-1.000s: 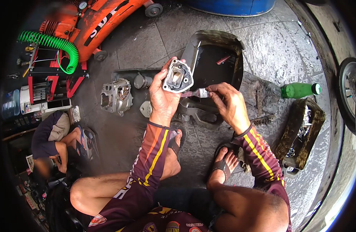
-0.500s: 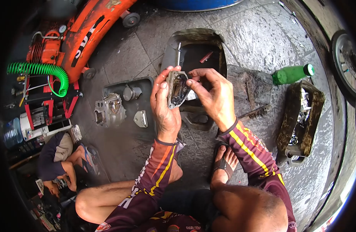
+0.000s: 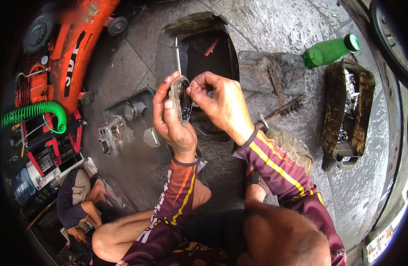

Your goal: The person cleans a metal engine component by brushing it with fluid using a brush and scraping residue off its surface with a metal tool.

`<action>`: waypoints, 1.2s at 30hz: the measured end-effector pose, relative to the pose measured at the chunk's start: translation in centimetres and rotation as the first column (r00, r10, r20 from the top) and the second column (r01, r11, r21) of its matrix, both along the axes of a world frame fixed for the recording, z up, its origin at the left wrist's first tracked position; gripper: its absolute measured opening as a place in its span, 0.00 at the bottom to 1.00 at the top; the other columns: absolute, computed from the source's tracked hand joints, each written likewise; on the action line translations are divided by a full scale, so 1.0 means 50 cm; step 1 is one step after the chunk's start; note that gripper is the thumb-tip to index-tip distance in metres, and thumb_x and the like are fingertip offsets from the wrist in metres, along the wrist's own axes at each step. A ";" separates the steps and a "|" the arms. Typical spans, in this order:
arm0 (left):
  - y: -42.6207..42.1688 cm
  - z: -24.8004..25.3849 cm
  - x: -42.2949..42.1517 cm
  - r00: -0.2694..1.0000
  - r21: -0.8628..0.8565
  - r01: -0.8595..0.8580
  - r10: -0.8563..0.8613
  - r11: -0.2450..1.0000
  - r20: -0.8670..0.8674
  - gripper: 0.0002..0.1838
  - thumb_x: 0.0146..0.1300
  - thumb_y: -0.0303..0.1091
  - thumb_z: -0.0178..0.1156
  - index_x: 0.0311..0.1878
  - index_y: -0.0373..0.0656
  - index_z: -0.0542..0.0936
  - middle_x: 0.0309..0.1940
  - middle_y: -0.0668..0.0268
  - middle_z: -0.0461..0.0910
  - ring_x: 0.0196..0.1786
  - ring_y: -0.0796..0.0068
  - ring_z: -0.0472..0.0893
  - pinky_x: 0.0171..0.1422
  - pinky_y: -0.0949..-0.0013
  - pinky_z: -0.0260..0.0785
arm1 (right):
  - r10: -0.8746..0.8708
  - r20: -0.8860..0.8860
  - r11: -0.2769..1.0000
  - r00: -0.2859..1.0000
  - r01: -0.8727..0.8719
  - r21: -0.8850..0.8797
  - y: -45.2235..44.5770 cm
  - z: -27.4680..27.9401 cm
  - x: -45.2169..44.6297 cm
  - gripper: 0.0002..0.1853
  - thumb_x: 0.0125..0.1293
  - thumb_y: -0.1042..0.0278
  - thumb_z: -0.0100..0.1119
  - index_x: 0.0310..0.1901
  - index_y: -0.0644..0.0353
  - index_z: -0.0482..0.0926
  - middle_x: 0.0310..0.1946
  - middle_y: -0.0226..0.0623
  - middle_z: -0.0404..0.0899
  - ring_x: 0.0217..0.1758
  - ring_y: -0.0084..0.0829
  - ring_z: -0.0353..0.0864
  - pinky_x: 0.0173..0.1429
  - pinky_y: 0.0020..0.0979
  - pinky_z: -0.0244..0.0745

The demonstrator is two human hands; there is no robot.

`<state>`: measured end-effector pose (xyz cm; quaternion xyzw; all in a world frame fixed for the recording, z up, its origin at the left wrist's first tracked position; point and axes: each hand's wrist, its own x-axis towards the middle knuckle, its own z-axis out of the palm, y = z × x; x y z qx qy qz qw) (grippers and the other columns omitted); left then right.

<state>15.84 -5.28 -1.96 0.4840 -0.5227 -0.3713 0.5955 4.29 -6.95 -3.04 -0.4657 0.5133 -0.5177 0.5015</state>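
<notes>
My left hand [image 3: 175, 133] holds a small, dirty metal engine cover [image 3: 176, 95], its hollow, oily dark inside turned toward my right hand. Fingers and thumb are wrapped round its outer side. At the cover's right rim, my right hand [image 3: 224, 102] has thumb and forefinger pinched together; whatever lies between them is hidden. Below my hands is a dark, deep tray [image 3: 168, 33] with a metal rod [image 3: 177, 55] and a small red piece [image 3: 211, 47]. A cylinder head casting [image 3: 113, 135], a piston [image 3: 134, 111] and a small metal plate [image 3: 151, 138] lie to the left.
A blackened wooden block [image 3: 257, 71] lies right of the tray, with a green bottle [image 3: 328, 52] beyond. A grimy bin [image 3: 332, 115] holds metal parts. The orange compressor [image 3: 80, 57] and its green coiled hose [image 3: 33, 111] stand left. Another person [image 3: 73, 195] crouches at lower left.
The view has turned, moving the tray and floor parts leftward. In my left hand the cover has tipped more edge-on. My right fingers remain at its rim.
</notes>
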 end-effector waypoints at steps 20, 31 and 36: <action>-0.045 0.016 0.076 0.540 0.393 0.234 0.217 0.889 -0.813 0.30 0.72 0.46 0.48 0.72 0.39 0.68 0.73 0.50 0.66 0.75 0.46 0.64 0.71 0.41 0.63 | 0.041 -0.198 0.999 0.979 -0.044 -0.014 0.098 -0.026 -0.066 0.08 0.66 0.74 0.60 0.45 0.64 0.84 0.39 0.43 0.84 0.43 0.44 0.85 0.49 0.38 0.79; -0.039 0.058 0.127 0.696 0.377 0.139 0.181 0.916 -0.695 0.27 0.77 0.49 0.50 0.68 0.37 0.70 0.68 0.45 0.70 0.70 0.57 0.71 0.76 0.54 0.61 | 0.399 -0.857 0.673 0.325 -0.739 0.033 -0.052 -0.059 0.075 0.15 0.59 0.68 0.62 0.48 0.58 0.85 0.50 0.41 0.76 0.61 0.42 0.75 0.56 0.40 0.79; -0.020 0.046 0.153 0.667 0.445 0.045 0.305 0.894 -0.680 0.32 0.76 0.56 0.49 0.70 0.39 0.69 0.68 0.47 0.71 0.68 0.52 0.74 0.72 0.50 0.67 | 0.399 -0.837 0.723 0.374 -0.690 0.036 -0.027 -0.104 0.111 0.11 0.60 0.69 0.60 0.43 0.56 0.87 0.50 0.43 0.76 0.60 0.45 0.76 0.52 0.40 0.82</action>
